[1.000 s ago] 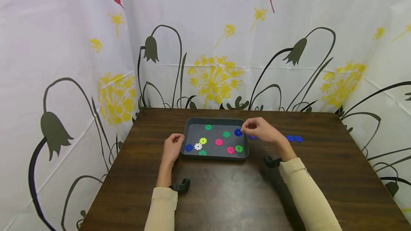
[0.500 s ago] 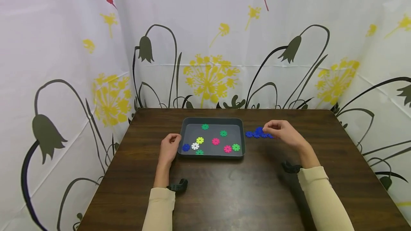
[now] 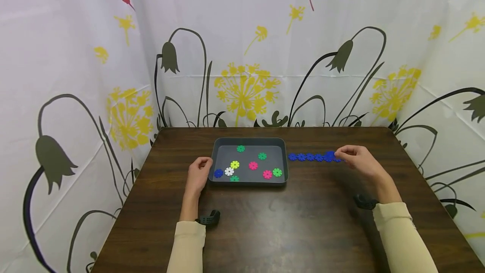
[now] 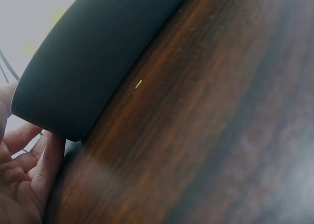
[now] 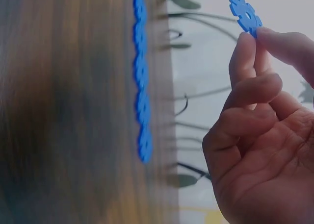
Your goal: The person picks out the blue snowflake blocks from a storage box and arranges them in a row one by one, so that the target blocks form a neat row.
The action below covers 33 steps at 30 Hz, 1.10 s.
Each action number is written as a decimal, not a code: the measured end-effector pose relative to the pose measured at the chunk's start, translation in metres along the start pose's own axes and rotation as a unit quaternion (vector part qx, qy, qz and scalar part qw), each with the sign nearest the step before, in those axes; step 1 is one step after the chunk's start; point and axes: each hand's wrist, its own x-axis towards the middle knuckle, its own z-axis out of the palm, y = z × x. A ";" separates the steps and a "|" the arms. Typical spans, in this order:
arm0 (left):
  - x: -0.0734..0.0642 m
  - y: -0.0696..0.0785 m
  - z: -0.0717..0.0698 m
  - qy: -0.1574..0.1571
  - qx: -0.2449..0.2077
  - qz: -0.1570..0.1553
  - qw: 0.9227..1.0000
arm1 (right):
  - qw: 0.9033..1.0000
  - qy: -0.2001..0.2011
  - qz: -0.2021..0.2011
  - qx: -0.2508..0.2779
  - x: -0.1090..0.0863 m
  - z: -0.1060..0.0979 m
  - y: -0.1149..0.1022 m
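Note:
In the head view my right hand [image 3: 361,164] pinches a blue notched plastic disc [image 3: 329,155] between thumb and fingertips. The right wrist view shows that disc [image 5: 244,13] tilted, with a small hole at its middle. Beneath it, a straight row of blue notched discs [image 3: 301,157] lies on the table, right of the tray; the held one overlaps the row's right end in the head view. My left hand [image 3: 198,175] holds the left side of the dark grey tray [image 3: 248,183], its fingers [image 4: 48,165] at the tray's corner in the left wrist view.
Inside the tray lie loose notched discs: several green ones [image 3: 262,156], two pink [image 3: 253,165], a yellow [image 3: 235,164], a white [image 3: 229,171] and a blue [image 3: 218,173]. The brown wooden table [image 3: 273,226] ends at a flower-printed curtain [image 3: 242,24].
My right hand has carried the blue disc from the tray's right side rightward along the row, uncovering most of the row. The left hand stays at the tray. The head view has shifted slightly.

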 end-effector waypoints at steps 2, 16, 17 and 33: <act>0.000 0.000 0.000 0.001 -0.001 -0.002 1.000 | 1.000 0.011 0.010 -0.012 -0.001 -0.005 0.006; 0.001 -0.001 0.001 0.000 0.001 -0.009 1.000 | 0.986 0.126 0.103 -0.023 -0.004 -0.034 0.051; 0.001 -0.001 0.001 0.000 0.001 -0.008 1.000 | 0.985 0.134 0.110 -0.023 -0.004 -0.035 0.053; 0.002 0.000 0.001 0.005 0.001 -0.010 1.000 | 0.979 0.121 0.164 -0.007 0.006 -0.037 0.066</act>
